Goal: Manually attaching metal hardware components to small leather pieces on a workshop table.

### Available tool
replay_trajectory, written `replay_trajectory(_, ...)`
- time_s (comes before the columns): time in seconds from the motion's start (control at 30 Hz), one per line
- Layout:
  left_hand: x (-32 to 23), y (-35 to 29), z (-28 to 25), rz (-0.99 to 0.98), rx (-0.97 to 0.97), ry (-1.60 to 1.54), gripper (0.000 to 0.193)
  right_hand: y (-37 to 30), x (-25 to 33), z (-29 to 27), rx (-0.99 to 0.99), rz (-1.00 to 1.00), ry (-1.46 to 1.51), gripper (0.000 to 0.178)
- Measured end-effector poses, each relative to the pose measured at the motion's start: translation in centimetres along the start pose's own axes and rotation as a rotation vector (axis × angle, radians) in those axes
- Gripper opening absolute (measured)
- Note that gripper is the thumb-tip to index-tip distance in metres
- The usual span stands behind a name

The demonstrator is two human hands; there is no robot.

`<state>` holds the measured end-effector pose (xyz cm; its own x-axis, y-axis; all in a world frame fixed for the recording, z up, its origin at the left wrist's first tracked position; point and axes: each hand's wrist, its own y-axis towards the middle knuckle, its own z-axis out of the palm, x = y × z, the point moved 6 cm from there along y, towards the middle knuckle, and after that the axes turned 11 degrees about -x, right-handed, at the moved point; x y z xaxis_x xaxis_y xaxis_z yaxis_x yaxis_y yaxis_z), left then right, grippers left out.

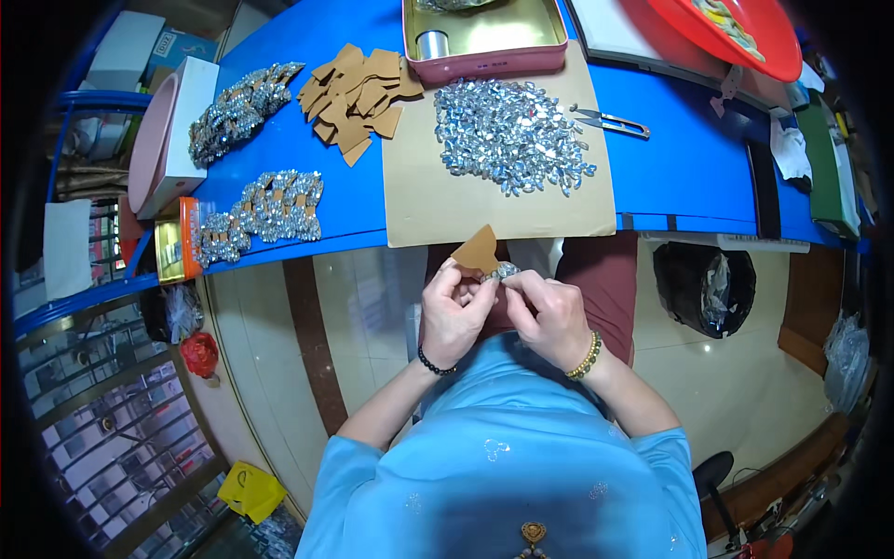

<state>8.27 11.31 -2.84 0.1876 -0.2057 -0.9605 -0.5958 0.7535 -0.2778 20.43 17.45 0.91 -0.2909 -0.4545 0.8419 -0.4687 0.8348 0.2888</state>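
Observation:
My left hand (451, 312) is closed on a flat brown piece (478, 251) with a curved edge, held up over my lap just off the table edge. Silver faceted stones (506, 269) sit at the lower edge of that piece, between my two hands. My right hand (551, 315) pinches beside these stones; whatever its fingertips grip is too small to make out. Beyond my hands, a heap of loose silver stones (507, 135) lies on a tan board (407, 200). To its left is a pile of similar brown pieces (358, 88).
Thread snips (615, 123) lie right of the heap. Behind it stands a pink tin (489, 67) with a spool (432, 44) inside. Stone-covered pieces (279, 207) lie at left near an orange tin (189, 238). A red bowl (782, 47) sits far right.

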Motion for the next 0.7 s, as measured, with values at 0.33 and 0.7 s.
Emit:
replay_trajectory(0.33,0.3,0.4,0.0,0.086,-0.026,0.098,0.015,0.3,-0.7,0.0,0.003,0.052,-0.059,0.005)
replay_trajectory(0.7,-2.0,-0.4,1.0,0.564,-0.019,0.534,0.015,0.2,-1.6,0.3,0.072,0.122,-0.085,0.004)
